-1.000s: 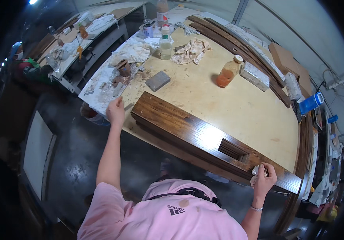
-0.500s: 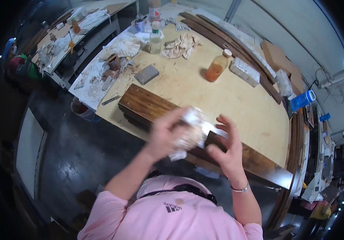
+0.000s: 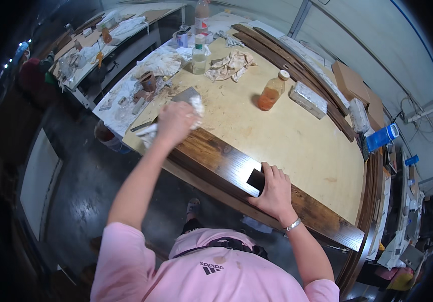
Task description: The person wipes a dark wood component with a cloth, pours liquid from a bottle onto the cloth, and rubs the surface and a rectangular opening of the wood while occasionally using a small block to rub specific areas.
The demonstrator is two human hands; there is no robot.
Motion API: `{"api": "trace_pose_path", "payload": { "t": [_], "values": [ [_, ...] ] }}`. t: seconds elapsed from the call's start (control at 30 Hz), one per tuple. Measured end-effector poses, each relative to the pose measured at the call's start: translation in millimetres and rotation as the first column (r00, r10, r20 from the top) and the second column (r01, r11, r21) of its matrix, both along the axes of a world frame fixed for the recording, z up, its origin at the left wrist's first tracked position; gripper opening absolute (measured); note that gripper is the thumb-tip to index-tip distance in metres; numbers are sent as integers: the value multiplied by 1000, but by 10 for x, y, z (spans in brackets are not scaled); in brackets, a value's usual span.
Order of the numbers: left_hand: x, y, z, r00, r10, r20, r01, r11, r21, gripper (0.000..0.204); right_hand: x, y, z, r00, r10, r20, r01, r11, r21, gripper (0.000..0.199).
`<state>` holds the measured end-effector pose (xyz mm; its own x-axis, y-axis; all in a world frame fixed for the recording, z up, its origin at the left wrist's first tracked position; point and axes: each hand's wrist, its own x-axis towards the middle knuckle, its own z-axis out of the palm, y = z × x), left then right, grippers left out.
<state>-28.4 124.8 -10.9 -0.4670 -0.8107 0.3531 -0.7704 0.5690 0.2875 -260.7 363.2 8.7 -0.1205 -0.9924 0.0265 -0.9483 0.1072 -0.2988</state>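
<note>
A long, brown-stained wooden board (image 3: 221, 153) lies on top of a stack along the table's near edge, its surface glossy under the light. My left hand (image 3: 175, 123) is closed on a crumpled white cloth (image 3: 196, 104) at the board's left end, and loose cloth hangs past the edge. Farther right, my right hand (image 3: 275, 194) grips across the board, thumb toward the near side and fingers toward the far side. Beside it shows a dark rectangular patch (image 3: 255, 180); I cannot tell whether this is a cut-out or a block.
A grey sanding block (image 3: 185, 94) lies just beyond my left hand. Farther back are a bottle of orange liquid (image 3: 272, 90), a wrapped brick-shaped block (image 3: 308, 99), a clear bottle (image 3: 199, 58) and a crumpled rag (image 3: 231, 65). Dark wooden strips (image 3: 292, 70) line the far side.
My left hand has carried the cloth from mid-board to the board's left end. The right hand, raised with fingers apart before, has come down onto the board.
</note>
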Motion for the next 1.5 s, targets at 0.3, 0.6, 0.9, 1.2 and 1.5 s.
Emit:
{"api": "trace_pose_path", "payload": {
  "t": [0.3,0.6,0.9,1.2,1.5],
  "values": [
    [-160,-19,-45,964,-266,24,265,963,42,23,-19,23,4,999,-28,34,28,1000,-9,89],
    [-315,76,2,897,-441,44,438,897,66,20,-9,64,-3,998,-42,46,43,999,-16,88],
    [-433,272,-160,872,-455,-181,464,886,8,16,-2,16,6,997,-34,68,36,999,-32,79],
    [506,-250,-34,941,-33,-336,21,999,-38,21,50,30,43,998,-7,68,11,998,-54,82],
    [614,366,-259,901,-93,-424,68,995,-74,6,1,46,51,997,-27,74,31,998,-53,84]
  ]
}}
